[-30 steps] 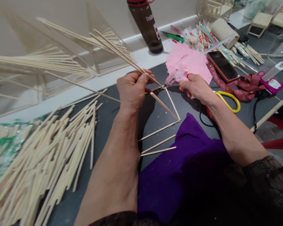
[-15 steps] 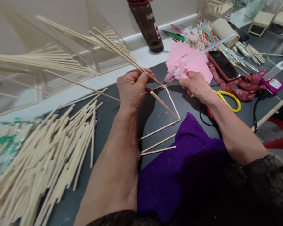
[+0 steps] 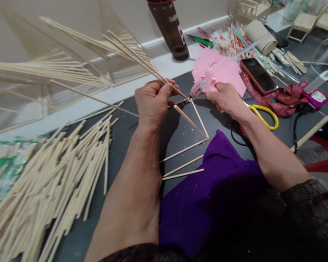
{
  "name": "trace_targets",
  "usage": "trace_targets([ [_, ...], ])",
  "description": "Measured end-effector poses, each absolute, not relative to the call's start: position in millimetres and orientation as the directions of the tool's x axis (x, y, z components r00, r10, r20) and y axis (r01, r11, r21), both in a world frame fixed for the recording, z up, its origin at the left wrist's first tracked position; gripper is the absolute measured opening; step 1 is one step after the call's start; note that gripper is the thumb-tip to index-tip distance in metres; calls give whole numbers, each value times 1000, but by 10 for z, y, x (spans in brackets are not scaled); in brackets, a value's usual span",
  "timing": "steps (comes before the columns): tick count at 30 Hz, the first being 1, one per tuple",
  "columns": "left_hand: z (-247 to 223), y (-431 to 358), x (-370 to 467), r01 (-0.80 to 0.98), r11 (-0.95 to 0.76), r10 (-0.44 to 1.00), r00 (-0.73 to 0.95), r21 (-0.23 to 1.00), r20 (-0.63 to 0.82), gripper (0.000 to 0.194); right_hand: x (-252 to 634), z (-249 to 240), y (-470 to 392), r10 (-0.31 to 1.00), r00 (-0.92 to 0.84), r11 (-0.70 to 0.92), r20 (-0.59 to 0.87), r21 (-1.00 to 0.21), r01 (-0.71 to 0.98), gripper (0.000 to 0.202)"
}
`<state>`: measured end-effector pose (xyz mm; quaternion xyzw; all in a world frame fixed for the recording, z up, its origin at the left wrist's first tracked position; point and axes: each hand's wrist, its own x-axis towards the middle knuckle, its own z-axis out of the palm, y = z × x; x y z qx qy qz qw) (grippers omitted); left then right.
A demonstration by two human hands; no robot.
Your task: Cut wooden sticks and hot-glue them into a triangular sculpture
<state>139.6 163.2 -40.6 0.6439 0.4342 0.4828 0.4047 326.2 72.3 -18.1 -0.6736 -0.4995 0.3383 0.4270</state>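
My left hand (image 3: pixel 153 103) pinches a pair of long thin wooden sticks (image 3: pixel 138 58), which slant from upper left down to a joint on the grey tabletop. Wrapped round a pink hot glue gun (image 3: pixel 205 83) is my right hand (image 3: pixel 226 99). The gun's nozzle is at the joint, where the sticks meet a corner of a stick frame (image 3: pixel 199 118). One short stick (image 3: pixel 190 120) rises from the frame's near corner. Two loose-looking sticks (image 3: pixel 183 174) lie nearer to me, their left ends hidden by my left forearm.
A large pile of wooden sticks (image 3: pixel 60 174) lies at left. Behind stand a dark bottle (image 3: pixel 171 32) and stick structures (image 3: pixel 71 72) by the wall. At right are a phone (image 3: pixel 259 75), a red ribbon (image 3: pixel 276 100) and yellow-handled scissors (image 3: pixel 273 116). Purple cloth (image 3: pixel 180 218) covers the near edge.
The glue gun has shifted very slightly down and left, its nozzle still at the joint. My left hand and the sticks have barely moved.
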Motion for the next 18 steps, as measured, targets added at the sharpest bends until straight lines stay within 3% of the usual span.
trace_targets([
  [18,-353,1578,1426,221,-255,964,129,941,231,13,3249,-148,671,956,280,-166,-87,-947,274,22],
])
